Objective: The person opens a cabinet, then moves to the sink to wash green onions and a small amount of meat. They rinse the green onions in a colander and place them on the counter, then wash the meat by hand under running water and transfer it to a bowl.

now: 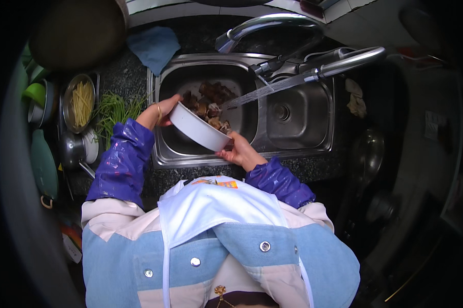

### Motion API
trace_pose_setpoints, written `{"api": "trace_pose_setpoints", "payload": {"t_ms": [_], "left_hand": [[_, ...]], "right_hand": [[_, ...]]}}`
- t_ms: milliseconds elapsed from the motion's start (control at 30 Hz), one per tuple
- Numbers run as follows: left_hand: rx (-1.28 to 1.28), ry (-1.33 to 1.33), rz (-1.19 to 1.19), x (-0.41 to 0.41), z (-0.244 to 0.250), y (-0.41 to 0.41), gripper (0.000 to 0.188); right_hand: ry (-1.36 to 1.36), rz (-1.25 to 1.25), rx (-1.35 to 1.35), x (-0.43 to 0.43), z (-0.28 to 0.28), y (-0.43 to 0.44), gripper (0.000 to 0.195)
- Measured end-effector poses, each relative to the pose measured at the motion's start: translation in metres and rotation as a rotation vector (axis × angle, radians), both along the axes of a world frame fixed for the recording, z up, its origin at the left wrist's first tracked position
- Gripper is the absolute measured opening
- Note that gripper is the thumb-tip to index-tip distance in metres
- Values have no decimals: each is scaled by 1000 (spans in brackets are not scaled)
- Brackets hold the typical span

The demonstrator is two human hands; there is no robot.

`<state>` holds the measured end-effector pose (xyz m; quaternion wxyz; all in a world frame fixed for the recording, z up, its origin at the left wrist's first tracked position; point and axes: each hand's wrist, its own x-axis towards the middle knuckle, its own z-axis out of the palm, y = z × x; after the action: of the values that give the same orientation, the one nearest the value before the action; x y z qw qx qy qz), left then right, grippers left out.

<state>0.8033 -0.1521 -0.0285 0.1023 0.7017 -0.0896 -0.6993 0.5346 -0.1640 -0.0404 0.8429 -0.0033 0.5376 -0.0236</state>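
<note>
Both hands grip a white round bowl (200, 131) over the larger left basin of a steel double sink (231, 158). My left hand (167, 111) holds its left rim; my right hand (235, 150) holds the lower right side. The bowl is tilted away from me, and brown chunks of food (212, 113), possibly meat, lie in its mouth. More dark brown chunks (216, 91) rest in the basin beyond it. Water runs from the lower chrome faucet (351, 63) in a slanting stream towards the chunks. The bowl hides part of its inside and of the basin.
Left of the sink lie green leafy stalks (118, 111), a metal bowl of pale yellow strips (81, 104) and a small metal pot (73, 148). A blue cloth (154, 48) lies at the back left corner. A second chrome faucet (270, 23) arches above; a crumpled pale cloth (355, 98) is at right.
</note>
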Motion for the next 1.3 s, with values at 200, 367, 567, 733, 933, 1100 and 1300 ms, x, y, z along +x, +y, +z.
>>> {"api": "trace_pose_setpoints", "payload": {"t_ms": [200, 367, 567, 733, 933, 1100, 1300], "left_hand": [[-126, -207, -160, -6, 36, -22, 51], [-150, -119, -112, 14, 31, -28, 45], [-243, -90, -80, 11, 39, 6, 46], [-339, 88, 104, -28, 19, 26, 49], [-173, 588, 469, -77, -46, 39, 49], [-338, 676, 723, -99, -75, 36, 45], [-729, 175, 676, -65, -39, 15, 51]], "right_hand": [[28, -115, 44, 5, 12, -4, 39], [-1, -146, 71, 8, 27, -11, 28], [284, 75, -450, 6, 57, -1, 23], [462, 241, -1021, -34, 22, -12, 21], [677, 427, -1635, -33, 58, -28, 22], [754, 514, -1786, -35, 62, -23, 18], [712, 534, -1393, -34, 23, -21, 21]]}}
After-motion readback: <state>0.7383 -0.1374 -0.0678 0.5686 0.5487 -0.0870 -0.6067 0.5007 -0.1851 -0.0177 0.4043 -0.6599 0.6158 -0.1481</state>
